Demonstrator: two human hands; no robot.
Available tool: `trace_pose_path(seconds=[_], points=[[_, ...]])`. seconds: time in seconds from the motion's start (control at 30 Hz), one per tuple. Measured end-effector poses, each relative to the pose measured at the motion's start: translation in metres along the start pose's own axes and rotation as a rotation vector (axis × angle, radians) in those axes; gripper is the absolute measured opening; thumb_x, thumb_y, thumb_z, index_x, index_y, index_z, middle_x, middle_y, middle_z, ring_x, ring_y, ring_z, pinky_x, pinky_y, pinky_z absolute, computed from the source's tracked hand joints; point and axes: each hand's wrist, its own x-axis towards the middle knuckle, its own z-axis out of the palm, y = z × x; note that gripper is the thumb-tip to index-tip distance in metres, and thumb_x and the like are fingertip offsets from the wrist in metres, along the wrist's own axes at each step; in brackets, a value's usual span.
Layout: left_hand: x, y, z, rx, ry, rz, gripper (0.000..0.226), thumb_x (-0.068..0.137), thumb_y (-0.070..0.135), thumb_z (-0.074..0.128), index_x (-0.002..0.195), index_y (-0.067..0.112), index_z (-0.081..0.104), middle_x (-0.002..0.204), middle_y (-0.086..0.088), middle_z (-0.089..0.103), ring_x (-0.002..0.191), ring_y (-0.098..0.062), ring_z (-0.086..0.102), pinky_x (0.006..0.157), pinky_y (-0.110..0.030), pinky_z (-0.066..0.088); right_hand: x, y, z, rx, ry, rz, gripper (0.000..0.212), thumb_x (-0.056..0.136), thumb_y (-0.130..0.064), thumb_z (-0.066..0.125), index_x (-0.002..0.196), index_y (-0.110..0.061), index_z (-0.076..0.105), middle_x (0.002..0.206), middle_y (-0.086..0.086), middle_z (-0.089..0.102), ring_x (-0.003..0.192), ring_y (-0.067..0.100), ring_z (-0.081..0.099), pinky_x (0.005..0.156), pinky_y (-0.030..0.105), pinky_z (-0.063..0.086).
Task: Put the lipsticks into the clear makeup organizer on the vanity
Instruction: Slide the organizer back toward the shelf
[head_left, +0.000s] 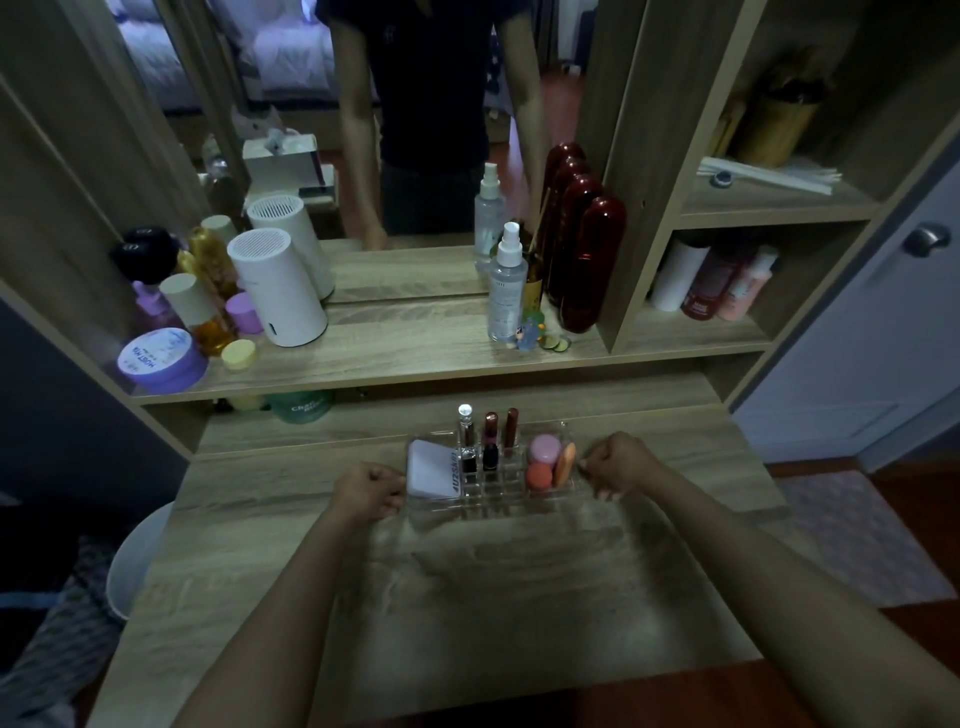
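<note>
Lipsticks (490, 441) stand upright in the organizer (566, 486); both hands, left (370, 491) and right (618, 465), grip its ends. Slide it level on the desk (467, 571), slowly, so nothing tips.

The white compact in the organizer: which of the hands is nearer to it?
Left. The left hand grips the organizer edge just beside the white compact; the right hand is at the opposite end.

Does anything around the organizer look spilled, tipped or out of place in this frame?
Nothing stands out. The lipsticks stand upright in the clear organizer, sponges sit in its right compartment, and the left hand and right hand grip its two ends on the vanity top. No spill or damage shows.
</note>
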Motion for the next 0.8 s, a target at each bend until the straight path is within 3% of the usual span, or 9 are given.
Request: trace_pose_path(seconds=[0.13, 0.2, 0.33, 0.47, 0.53, 0.7, 0.8], points=[[0.000, -0.003, 0.001, -0.066, 0.003, -0.018, 0.022, 0.090, -0.002, 0.054, 0.071, 0.004, 0.062, 0.065, -0.014, 0.059, 0.048, -0.016, 0.058, 0.039, -0.016, 0.050, 0.003, 0.005, 0.011, 0.057, 0.000, 0.008, 0.030, 0.092, -0.012, 0.059, 0.064, -0.004, 0.065, 0.050, 0.009, 0.061, 0.028, 0.006, 0.054, 0.038, 0.018, 0.049], [0.001, -0.003, 0.001, -0.070, 0.010, -0.026, 0.015, 0.090, -0.002, 0.055, 0.078, -0.001, 0.065, 0.061, -0.012, 0.062, 0.040, -0.010, 0.060, 0.041, -0.018, 0.051, 0.004, 0.005, 0.014, 0.073, 0.003, 0.014, 0.024, 0.092, -0.012, 0.059, 0.073, -0.001, 0.069, 0.051, 0.010, 0.063, 0.032, 0.008, 0.056, 0.041, 0.018, 0.050], [0.002, -0.002, 0.003, -0.095, 0.026, -0.035, 0.007, 0.088, -0.006, 0.056, 0.087, -0.009, 0.062, 0.039, -0.002, 0.063, 0.029, -0.004, 0.057, 0.036, -0.015, 0.050, 0.005, 0.003, 0.015, 0.132, -0.024, 0.017, 0.018, 0.092, -0.008, 0.058, 0.081, 0.003, 0.068, 0.073, 0.025, 0.066, 0.036, 0.010, 0.058, 0.047, 0.022, 0.051], [0.000, 0.000, 0.005, -0.084, 0.049, -0.013, 0.016, 0.088, -0.006, 0.055, 0.077, -0.002, 0.065, 0.055, -0.012, 0.063, 0.028, -0.003, 0.057, 0.036, -0.014, 0.050, 0.004, 0.001, 0.015, 0.144, -0.040, 0.028, 0.023, 0.092, -0.005, 0.057, 0.096, 0.015, 0.067, 0.063, 0.020, 0.063, 0.039, 0.012, 0.059, 0.053, 0.025, 0.053], [0.000, 0.000, 0.006, -0.072, 0.060, -0.004, 0.011, 0.088, -0.005, 0.055, 0.083, -0.007, 0.064, 0.062, -0.014, 0.061, 0.029, -0.003, 0.056, 0.036, -0.014, 0.049, 0.001, 0.001, 0.015, 0.152, -0.032, 0.010, 0.022, 0.091, -0.001, 0.057, 0.097, 0.017, 0.066, 0.071, 0.024, 0.064, 0.048, 0.020, 0.058, 0.058, 0.028, 0.052], [0.003, -0.005, 0.010, -0.032, 0.088, 0.051, 0.016, 0.089, -0.001, 0.056, 0.081, -0.008, 0.069, 0.052, -0.009, 0.063, 0.044, -0.014, 0.057, 0.049, -0.023, 0.052, -0.005, 0.005, 0.016, 0.125, 0.036, -0.039, 0.015, 0.087, 0.004, 0.059, 0.091, 0.014, 0.070, 0.073, 0.025, 0.065, 0.049, 0.019, 0.057, 0.058, 0.029, 0.053], [0.002, -0.005, 0.015, -0.049, 0.080, 0.069, 0.016, 0.089, -0.001, 0.056, 0.084, -0.009, 0.069, 0.058, -0.011, 0.063, 0.054, -0.022, 0.055, 0.059, -0.029, 0.049, -0.003, 0.008, 0.012, 0.079, 0.059, -0.043, 0.016, 0.086, 0.000, 0.060, 0.087, 0.011, 0.072, 0.066, 0.021, 0.066, 0.047, 0.018, 0.058, 0.064, 0.032, 0.056]])
